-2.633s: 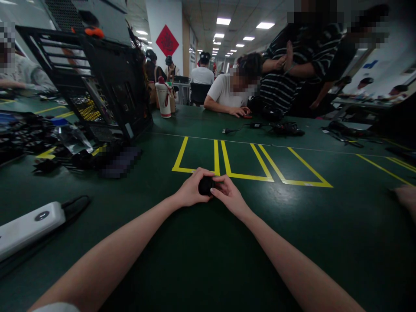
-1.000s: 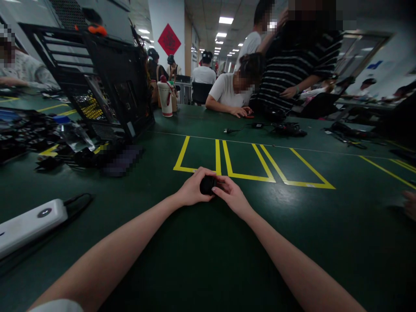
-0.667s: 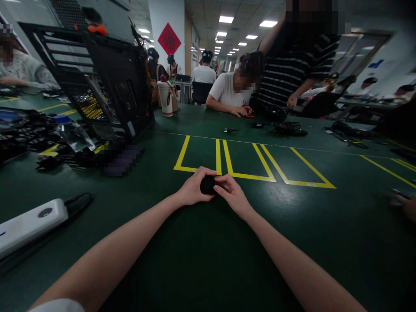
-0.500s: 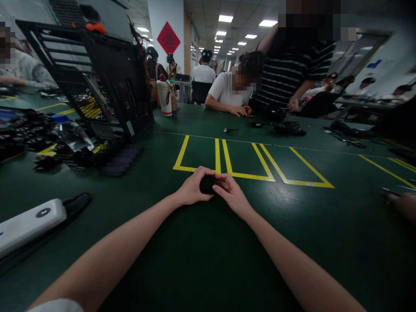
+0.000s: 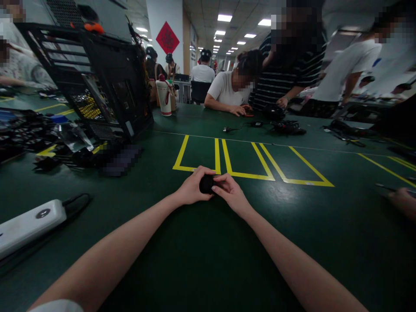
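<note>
A small black rounded object [image 5: 206, 184] is held between my two hands just above or on the green table [image 5: 208, 242]; its exact kind does not show. My left hand [image 5: 192, 187] wraps round its left side, thumb below and fingers over the top. From the right, my right hand [image 5: 231, 193] pinches its edge with thumb and fingertips. Part of the object is covered by the fingers. Just beyond the hands lie yellow tape outlines [image 5: 250, 176] on the tabletop.
At left stands a black open-frame case [image 5: 120, 82], beside a clear bottle [image 5: 71, 134] and a pile of black parts [image 5: 22, 130]. A white power strip [image 5: 32, 225] lies nearer. Across the table are black cables [image 5: 287, 127], a cup [image 5: 164, 97] and co-workers. Another person's hand [image 5: 404, 201] is at right.
My hands stay in place on the black object, with hardly any shift. In the background, a person in a white shirt has appeared at right, and the striped-shirt person has leaned left.
</note>
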`<act>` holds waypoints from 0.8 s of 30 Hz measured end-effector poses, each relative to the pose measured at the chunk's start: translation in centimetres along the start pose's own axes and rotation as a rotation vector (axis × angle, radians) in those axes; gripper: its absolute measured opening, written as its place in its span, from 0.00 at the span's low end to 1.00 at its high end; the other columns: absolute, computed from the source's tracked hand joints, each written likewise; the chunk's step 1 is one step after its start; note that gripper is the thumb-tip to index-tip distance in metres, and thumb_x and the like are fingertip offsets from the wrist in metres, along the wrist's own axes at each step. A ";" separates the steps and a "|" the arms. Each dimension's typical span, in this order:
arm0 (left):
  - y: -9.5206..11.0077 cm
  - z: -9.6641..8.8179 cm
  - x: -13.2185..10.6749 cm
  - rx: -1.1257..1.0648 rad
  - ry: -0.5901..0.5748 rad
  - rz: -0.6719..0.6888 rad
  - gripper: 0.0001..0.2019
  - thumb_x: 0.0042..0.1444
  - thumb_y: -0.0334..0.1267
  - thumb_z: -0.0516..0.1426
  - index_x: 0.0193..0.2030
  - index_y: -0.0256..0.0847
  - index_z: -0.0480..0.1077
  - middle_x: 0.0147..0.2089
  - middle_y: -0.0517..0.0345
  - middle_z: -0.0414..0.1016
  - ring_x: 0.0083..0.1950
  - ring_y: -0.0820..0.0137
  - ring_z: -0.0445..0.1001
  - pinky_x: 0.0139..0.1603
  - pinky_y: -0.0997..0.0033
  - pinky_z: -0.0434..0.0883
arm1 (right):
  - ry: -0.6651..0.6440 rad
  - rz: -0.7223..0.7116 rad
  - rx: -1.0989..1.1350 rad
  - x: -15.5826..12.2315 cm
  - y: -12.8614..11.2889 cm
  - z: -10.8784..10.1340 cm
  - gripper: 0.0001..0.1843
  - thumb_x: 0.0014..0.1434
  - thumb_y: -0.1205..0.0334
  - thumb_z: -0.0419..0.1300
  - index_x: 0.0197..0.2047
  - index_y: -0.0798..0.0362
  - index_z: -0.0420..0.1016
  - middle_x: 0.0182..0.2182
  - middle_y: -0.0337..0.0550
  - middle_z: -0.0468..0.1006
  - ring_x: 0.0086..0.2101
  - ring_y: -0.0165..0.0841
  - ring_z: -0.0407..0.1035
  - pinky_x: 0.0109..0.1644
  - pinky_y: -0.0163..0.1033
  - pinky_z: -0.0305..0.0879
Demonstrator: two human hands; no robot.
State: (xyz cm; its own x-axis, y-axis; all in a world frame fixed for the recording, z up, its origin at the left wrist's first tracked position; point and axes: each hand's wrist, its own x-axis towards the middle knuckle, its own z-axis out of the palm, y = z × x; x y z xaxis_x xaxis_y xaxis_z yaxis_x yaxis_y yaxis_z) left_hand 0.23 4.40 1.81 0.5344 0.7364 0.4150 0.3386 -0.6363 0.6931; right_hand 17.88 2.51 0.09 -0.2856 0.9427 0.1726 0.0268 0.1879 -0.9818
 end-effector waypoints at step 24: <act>0.2 -0.2 0.0 -0.006 -0.015 -0.027 0.27 0.42 0.31 0.62 0.49 0.46 0.58 0.49 0.56 0.62 0.50 0.61 0.65 0.49 0.57 0.66 | -0.028 0.061 -0.006 0.1 -0.3 -0.2 0.16 0.53 0.62 0.58 0.46 0.48 0.64 0.46 0.41 0.69 0.48 0.35 0.66 0.53 0.47 0.63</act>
State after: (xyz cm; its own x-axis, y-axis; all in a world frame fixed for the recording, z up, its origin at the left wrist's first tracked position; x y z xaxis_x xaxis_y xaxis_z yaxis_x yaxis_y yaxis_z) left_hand 0.18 4.30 2.04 0.5370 0.7496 0.3870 0.3482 -0.6148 0.7077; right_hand 18.00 2.57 0.42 -0.3100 0.9443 0.1104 0.0502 0.1323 -0.9899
